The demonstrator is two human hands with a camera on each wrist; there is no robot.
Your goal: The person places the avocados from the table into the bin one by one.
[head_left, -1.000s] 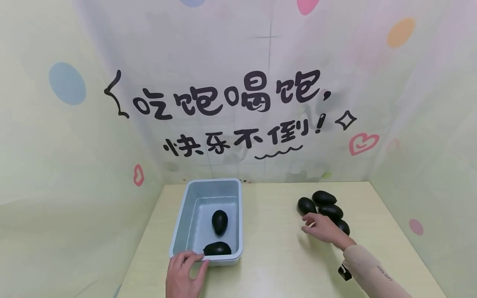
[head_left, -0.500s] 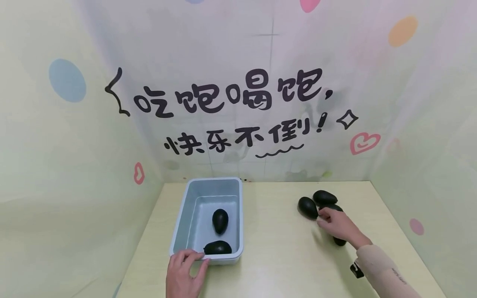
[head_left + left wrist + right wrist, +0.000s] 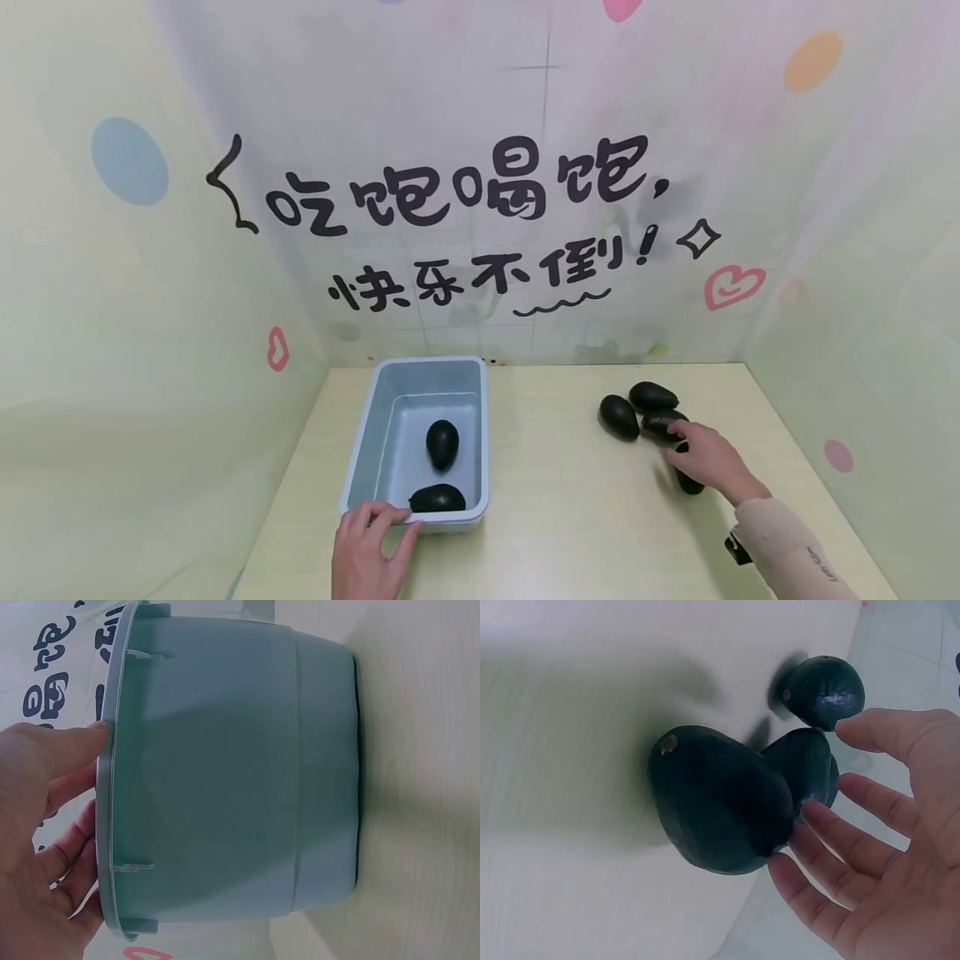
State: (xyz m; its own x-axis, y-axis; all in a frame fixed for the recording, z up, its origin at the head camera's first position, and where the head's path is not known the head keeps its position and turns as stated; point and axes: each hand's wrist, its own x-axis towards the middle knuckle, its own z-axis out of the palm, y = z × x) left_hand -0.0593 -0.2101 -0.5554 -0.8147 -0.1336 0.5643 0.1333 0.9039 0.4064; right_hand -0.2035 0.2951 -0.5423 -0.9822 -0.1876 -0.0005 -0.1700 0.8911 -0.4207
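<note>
Four dark avocados (image 3: 618, 417) at the frame's right, likely firm, fairly weighty and a bit slippery, suit a grip round the fat middle; the right hand (image 3: 712, 458), fingers parted, grasps none; the left hand (image 3: 366, 552) pinches the tub (image 3: 450, 518) by its near rim

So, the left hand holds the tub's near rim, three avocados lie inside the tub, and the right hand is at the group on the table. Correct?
Not quite: the head view shows two avocados inside the tub, not three. The rest holds: the left hand holds its near rim, and the right hand is at the group on the table.
</note>
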